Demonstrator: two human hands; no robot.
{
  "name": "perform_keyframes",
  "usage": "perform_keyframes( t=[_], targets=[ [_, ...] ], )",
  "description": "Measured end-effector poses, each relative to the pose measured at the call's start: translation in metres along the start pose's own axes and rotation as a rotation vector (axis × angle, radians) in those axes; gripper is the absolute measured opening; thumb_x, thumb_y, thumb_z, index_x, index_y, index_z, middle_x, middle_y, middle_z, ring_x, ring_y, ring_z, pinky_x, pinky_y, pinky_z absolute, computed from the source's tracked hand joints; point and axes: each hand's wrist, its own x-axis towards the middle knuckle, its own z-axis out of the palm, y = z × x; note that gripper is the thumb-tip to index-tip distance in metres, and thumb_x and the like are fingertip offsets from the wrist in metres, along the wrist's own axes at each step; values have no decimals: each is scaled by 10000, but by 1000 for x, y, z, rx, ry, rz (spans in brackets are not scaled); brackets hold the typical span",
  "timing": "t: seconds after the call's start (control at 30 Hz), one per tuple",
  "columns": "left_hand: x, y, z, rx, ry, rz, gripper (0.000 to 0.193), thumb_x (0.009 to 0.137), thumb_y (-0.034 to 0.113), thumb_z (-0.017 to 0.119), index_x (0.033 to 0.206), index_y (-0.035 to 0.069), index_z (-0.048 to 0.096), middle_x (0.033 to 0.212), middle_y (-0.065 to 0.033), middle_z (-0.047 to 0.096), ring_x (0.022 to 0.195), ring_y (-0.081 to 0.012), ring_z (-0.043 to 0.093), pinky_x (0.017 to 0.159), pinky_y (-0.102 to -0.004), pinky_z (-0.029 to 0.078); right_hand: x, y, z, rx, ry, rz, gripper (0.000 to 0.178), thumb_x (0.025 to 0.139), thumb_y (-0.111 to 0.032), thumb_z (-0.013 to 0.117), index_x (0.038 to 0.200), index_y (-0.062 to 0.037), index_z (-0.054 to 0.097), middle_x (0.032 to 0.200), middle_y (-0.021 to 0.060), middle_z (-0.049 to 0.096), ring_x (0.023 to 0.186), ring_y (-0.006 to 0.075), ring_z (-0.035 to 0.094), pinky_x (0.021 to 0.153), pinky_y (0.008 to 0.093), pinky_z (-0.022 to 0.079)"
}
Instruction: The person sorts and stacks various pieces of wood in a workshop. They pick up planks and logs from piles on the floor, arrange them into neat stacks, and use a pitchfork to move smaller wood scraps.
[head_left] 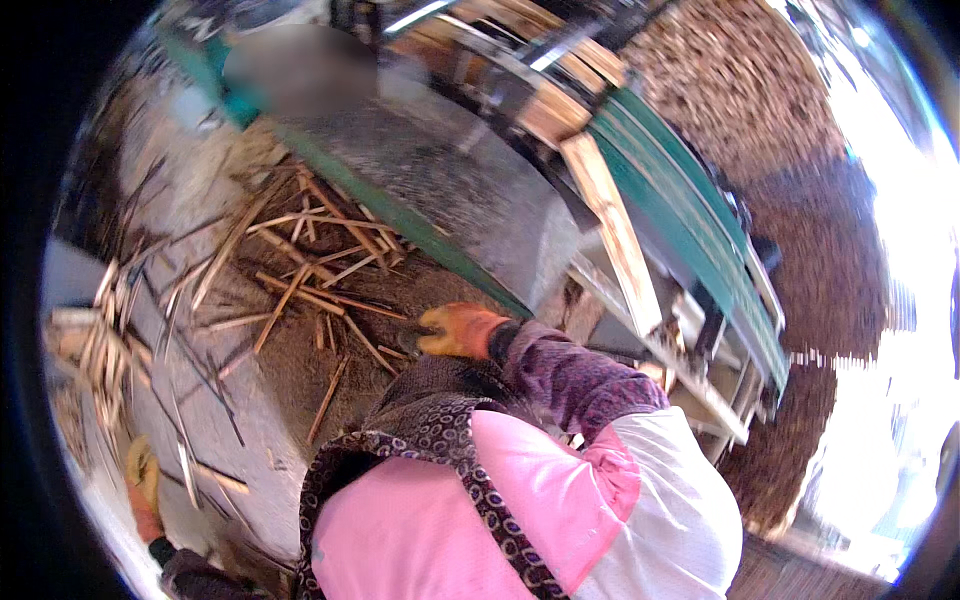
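Right hand (462, 331), orange-gloved, reaching over sawdust, fingers curling partly closed, gripping nothing visible. Thin wood sticks (310, 270) lying scattered just beyond fingertips, left and ahead, none touching glove. Left hand (143, 490), yellow-orange glove, hanging low at left edge beside concrete ledge (215, 420); finger spread unclear. Green-edged machine chute (455, 190) sitting above.

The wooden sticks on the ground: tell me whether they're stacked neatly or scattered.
Scattered. The wooden sticks lie loose at crossing angles over the ground beside the grey metal machine, not bundled. The right hand, in an orange glove, is near them.
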Motion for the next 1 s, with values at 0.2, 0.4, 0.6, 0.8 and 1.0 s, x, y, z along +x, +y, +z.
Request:
perform_keyframes(
  t=[0.2, 0.4, 0.6, 0.8, 1.0],
  targets=[
    [150, 43, 232, 114, -199, 160, 574, 948, 324, 693, 1410, 8, 567, 1409, -171, 608, 1268, -280, 579, 1074, -387, 441, -150, 148, 3, 197, 467, 633, 641, 835, -526, 729, 1243, -32, 706, 1138, 205, 740, 1070, 345, 708, 938, 415, 546],
    [81, 220, 355, 370, -629, 242, 663, 875, 410, 724, 1385, 11, 581, 1344, -257, 627, 1272, -405, 591, 1044, -433, 483, -216, 260, -69, 127, 1067, 840, 969, 729, -527, 835, 1479, -40, 464, 1437, 206, 549, 1340, 346, 518, 1110, 407, 420],
    [43, 145, 384, 384, -540, 165, 585, 872, 378, 734, 1316, 14, 621, 1247, -234, 679, 1161, -372, 654, 977, -431, 520, -175, 326, -114, -102, 763, 907, 1289, 636, -644, 854, 1646, -236, 165, 1649, 152, 299, 1518, 366, 278, 1231, 460, 257],
    [-3, 218, 396, 135, -553, 96, 548, 889, 329, 747, 1326, 27, 609, 1254, -192, 689, 1146, -331, 674, 955, -413, 535, -174, 314, -125, -93, 710, 826, 1188, 663, -551, 839, 1618, -175, 242, 1470, 218, 533, 1316, 415, 540, 1089, 473, 440],
    [-31, 245, 389, 20, -291, 128, 540, 873, 305, 775, 1310, 23, 629, 1251, -182, 691, 1130, -306, 683, 961, -401, 534, -250, 275, -106, 505, 1103, 288, 914, 744, -197, 760, 1563, -127, 361, 1366, 141, 594, 1184, 304, 617, 991, 415, 512]
  ],
)
